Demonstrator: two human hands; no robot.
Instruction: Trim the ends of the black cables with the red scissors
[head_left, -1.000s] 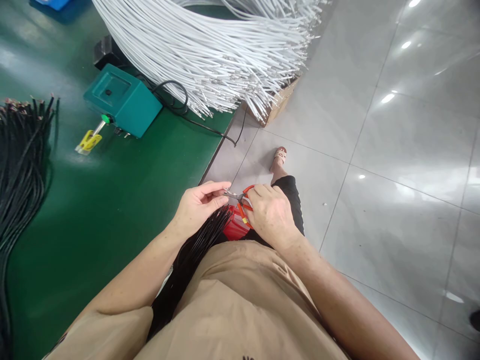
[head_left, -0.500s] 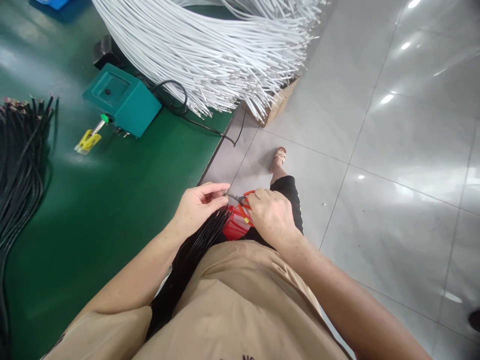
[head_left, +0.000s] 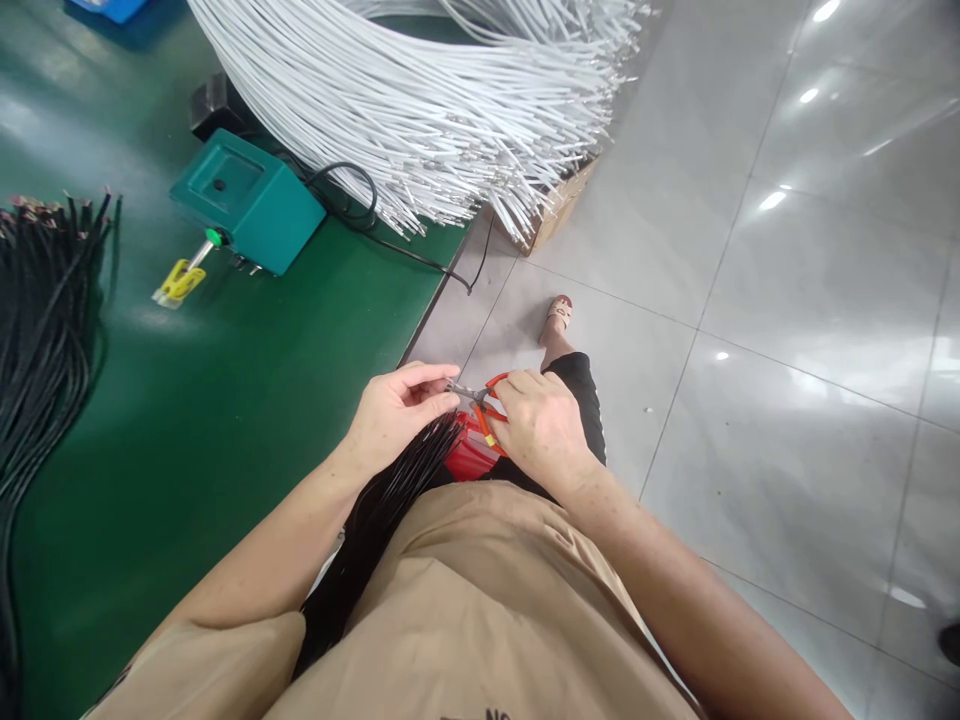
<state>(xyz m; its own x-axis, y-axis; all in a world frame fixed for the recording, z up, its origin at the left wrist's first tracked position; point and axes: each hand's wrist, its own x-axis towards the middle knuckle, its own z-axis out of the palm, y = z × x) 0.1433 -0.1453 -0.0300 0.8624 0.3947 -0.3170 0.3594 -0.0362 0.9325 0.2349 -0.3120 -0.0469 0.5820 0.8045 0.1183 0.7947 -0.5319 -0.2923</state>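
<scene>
My right hand (head_left: 541, 420) is closed around the red-orange handles of a pair of small pliers or cutters (head_left: 480, 396). The tool's grey jaws point left and reach the fingertips of my left hand (head_left: 401, 408). That hand is pinched, with thumb and forefinger close together; the small piece between them is too tiny to make out. Just below its fingers lies a bundle of thin black cables (head_left: 397, 480), running down along my left side. Something red and shiny (head_left: 472, 450) shows beneath the tool, by my lap.
On the green table (head_left: 247, 430) stands a teal box-shaped device (head_left: 244, 205) with a yellow clip. More black cables (head_left: 45, 320) lie at the left. White cables (head_left: 450, 110) with metal ends overhang the table's far right corner, above a cardboard box (head_left: 559, 205). Grey tiled floor (head_left: 795, 420) extends right.
The tool's handles look spread a little wider, and the tool has turned slightly in my right hand. My left hand keeps its pinch in nearly the same spot.
</scene>
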